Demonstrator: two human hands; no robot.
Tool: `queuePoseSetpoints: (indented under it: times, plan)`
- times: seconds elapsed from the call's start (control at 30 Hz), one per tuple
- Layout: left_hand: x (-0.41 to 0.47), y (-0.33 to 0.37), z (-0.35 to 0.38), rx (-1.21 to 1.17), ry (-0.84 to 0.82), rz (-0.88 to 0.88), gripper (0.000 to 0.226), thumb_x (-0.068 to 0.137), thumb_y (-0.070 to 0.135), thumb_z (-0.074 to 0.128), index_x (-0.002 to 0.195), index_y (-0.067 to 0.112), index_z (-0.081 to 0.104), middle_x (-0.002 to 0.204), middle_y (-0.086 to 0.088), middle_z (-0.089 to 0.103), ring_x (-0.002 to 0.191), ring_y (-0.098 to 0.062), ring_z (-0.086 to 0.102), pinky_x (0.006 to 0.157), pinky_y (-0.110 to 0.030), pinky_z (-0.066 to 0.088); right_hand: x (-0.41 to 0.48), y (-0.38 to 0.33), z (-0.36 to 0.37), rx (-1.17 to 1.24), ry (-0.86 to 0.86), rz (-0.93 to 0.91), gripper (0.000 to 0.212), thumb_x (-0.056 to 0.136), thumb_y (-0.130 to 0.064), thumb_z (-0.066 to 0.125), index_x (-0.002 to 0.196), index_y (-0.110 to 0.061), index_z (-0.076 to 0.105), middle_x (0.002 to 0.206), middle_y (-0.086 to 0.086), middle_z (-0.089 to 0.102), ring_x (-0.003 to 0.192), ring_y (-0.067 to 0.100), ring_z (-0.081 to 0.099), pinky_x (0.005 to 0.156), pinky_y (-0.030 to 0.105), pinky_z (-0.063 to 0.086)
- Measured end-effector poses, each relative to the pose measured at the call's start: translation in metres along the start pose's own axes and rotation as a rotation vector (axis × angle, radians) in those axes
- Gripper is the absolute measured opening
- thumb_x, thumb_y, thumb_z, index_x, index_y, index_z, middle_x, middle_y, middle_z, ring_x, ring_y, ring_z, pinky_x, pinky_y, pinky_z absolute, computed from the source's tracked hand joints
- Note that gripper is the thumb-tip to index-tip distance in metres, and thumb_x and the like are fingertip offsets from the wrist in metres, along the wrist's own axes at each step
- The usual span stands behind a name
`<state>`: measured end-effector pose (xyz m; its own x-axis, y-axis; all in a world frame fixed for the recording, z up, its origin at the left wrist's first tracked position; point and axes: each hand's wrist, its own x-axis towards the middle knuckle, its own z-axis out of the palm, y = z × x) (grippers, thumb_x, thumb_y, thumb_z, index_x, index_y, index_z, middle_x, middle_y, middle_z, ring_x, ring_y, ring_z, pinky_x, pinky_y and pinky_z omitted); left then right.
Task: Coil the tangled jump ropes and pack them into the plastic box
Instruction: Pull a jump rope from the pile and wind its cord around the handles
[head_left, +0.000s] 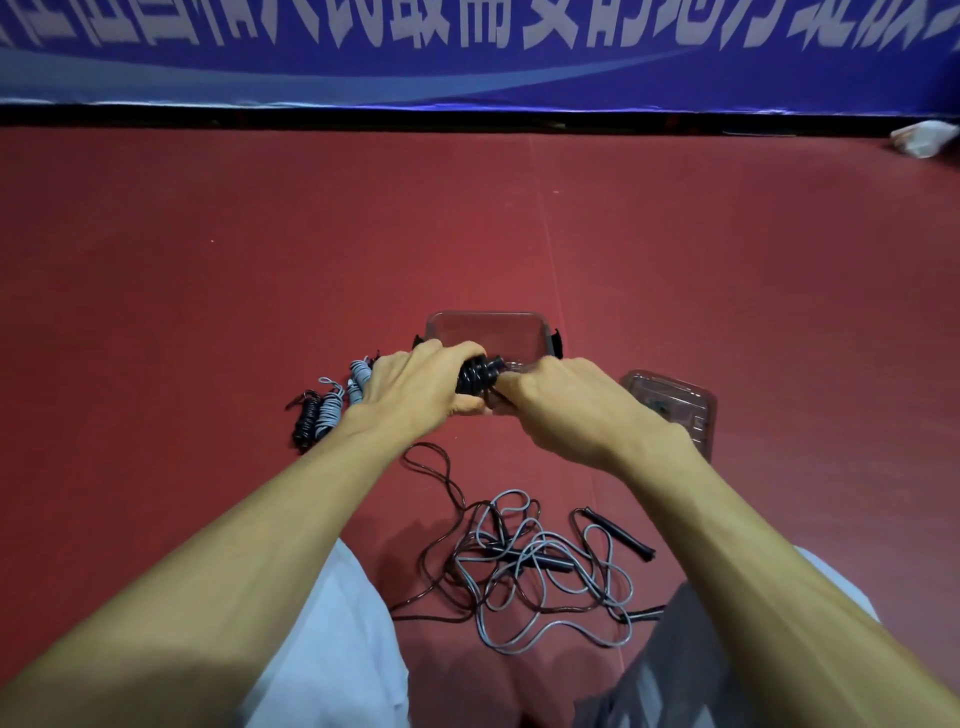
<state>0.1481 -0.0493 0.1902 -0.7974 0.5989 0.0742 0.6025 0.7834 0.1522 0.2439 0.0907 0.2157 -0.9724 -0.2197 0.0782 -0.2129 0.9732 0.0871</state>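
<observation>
Here a coiled black rope (479, 375) sits gripped between the left hand (415, 387) and right hand (563, 410), just before the clear box (488, 332). Finished coils (324, 410) lie left; tangled ropes (535, 566) near the knees.

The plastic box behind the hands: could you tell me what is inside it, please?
The box looks empty where visible; its clear far part shows only red floor. The left hand, right hand and black rope coil cover its near part.

Both hands grip a black coiled rope (480, 376) — above the clear box (485, 332).
</observation>
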Motion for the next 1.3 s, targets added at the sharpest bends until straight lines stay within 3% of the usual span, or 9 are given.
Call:
queuePoseSetpoints:
  times: [0.27,0.37,0.57,0.73,0.8,0.9,1.0,1.17,1.3]
  plan:
    - [-0.017,0.011,-0.005,0.057,-0.08,0.201,0.045,0.08,0.082,0.033,0.091,0.039,0.042,0.075,0.009,0.052,0.082,-0.025,0.062,0.065,-0.033,0.04,0.002,0.011,-0.001,0.302,0.266,0.069,0.008,0.086,-0.021,0.066,0.083,-0.014,0.069,0.078,0.001,0.068,0.075,0.027,0.061,0.057,0.034,0.041]
    - [-0.018,0.011,-0.004,-0.038,-0.082,0.262,0.053,0.081,0.075,0.023,0.114,0.043,0.048,0.087,0.005,0.062,0.088,-0.024,0.062,0.068,-0.035,0.045,0.0,0.017,-0.002,0.462,0.355,0.158,0.002,0.079,-0.02,0.073,0.078,-0.019,0.072,0.073,-0.004,0.069,0.071,0.021,0.063,0.061,0.035,0.05]
    - [-0.02,0.013,-0.009,-0.483,-0.137,0.278,0.017,0.09,0.057,0.05,0.074,0.051,0.053,0.066,0.016,0.052,0.065,-0.007,0.048,0.067,-0.034,0.04,-0.004,0.042,0.0,0.51,0.375,0.262,0.013,0.085,-0.044,0.067,0.086,-0.032,0.073,0.07,-0.013,0.05,0.07,0.008,0.044,0.057,0.019,0.031]
    - [-0.017,0.023,-0.014,-0.95,0.009,0.236,0.016,0.089,0.037,0.055,0.079,0.025,0.059,0.06,0.016,0.053,0.056,-0.001,0.045,0.054,-0.019,0.037,0.002,0.043,0.006,0.493,0.299,0.248,0.028,0.101,-0.032,0.042,0.105,-0.019,0.065,0.089,-0.003,0.054,0.084,0.018,0.05,0.064,0.032,0.035]
    - [-0.016,0.024,-0.016,-1.076,0.03,0.162,0.009,0.096,0.022,0.057,0.105,0.018,0.058,0.065,0.011,0.062,0.055,-0.004,0.052,0.053,-0.019,0.042,0.005,0.042,0.011,0.502,0.273,0.226,0.026,0.094,-0.009,0.041,0.108,-0.017,0.061,0.093,0.0,0.054,0.09,0.025,0.055,0.07,0.04,0.045]
    - [-0.015,0.024,-0.02,-1.128,0.055,0.146,0.047,0.101,0.015,0.047,0.144,0.031,0.04,0.071,0.01,0.063,0.053,-0.003,0.053,0.053,-0.015,0.046,0.006,0.037,0.013,0.589,0.287,0.165,0.027,0.09,-0.009,0.037,0.103,-0.022,0.057,0.089,-0.006,0.054,0.083,0.021,0.056,0.071,0.042,0.049]
    - [-0.015,0.026,-0.022,-1.143,0.09,0.127,0.036,0.102,0.016,0.042,0.129,0.034,0.057,0.059,0.012,0.062,0.048,-0.022,0.051,0.04,-0.024,0.042,0.006,0.03,0.009,0.628,0.241,0.177,0.034,0.097,-0.003,0.037,0.081,-0.033,0.043,0.064,-0.015,0.047,0.054,0.007,0.047,0.055,0.019,0.035]
    - [-0.011,0.03,-0.019,-1.098,0.134,-0.001,0.023,0.101,0.026,0.043,0.103,0.029,0.066,0.058,0.002,0.061,0.044,-0.027,0.052,0.041,-0.033,0.044,0.009,0.026,0.01,0.634,0.103,0.243,0.035,0.104,-0.016,0.033,0.071,-0.026,0.04,0.063,-0.006,0.048,0.056,0.012,0.044,0.06,0.028,0.029]
    - [-0.008,0.03,-0.02,-1.203,0.113,-0.134,0.022,0.099,0.028,0.04,0.097,0.03,0.062,0.063,-0.01,0.059,0.045,-0.025,0.051,0.042,-0.029,0.043,0.004,0.025,0.009,0.756,0.249,0.25,0.027,0.103,-0.022,0.043,0.087,-0.021,0.065,0.061,-0.005,0.059,0.05,0.005,0.052,0.062,0.031,0.043]
